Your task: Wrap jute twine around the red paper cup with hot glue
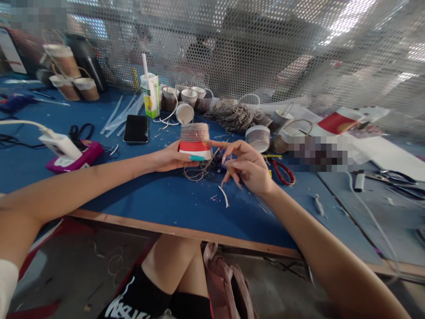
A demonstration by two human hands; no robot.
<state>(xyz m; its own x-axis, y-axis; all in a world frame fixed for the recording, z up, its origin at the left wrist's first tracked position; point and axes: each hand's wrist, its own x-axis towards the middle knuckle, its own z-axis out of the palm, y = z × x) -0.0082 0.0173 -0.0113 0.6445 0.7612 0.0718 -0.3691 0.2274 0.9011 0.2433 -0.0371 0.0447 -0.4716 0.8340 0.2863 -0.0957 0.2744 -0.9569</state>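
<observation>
In the middle of the head view, my left hand (170, 157) is closed around a red-and-white paper cup (194, 147). Grey-brown twine (195, 131) is wound round the cup's upper part, and the cup widens downward. A loose loop of cord (195, 173) hangs below it on the table side. My right hand (247, 166) is right of the cup with its fingers spread. Its index finger points at the cup's edge and seems to touch it. Whether a thin strand runs between its fingers cannot be made out.
Behind stand several white-rimmed cups (189, 96), a tangled twine heap (234, 116) and a drink carton (151, 94). A phone (136, 129) and purple power strip (75, 157) lie left. Red-handled pliers (283, 173) and scissors (398, 178) lie right. A perforated metal screen (212, 53) backs the table.
</observation>
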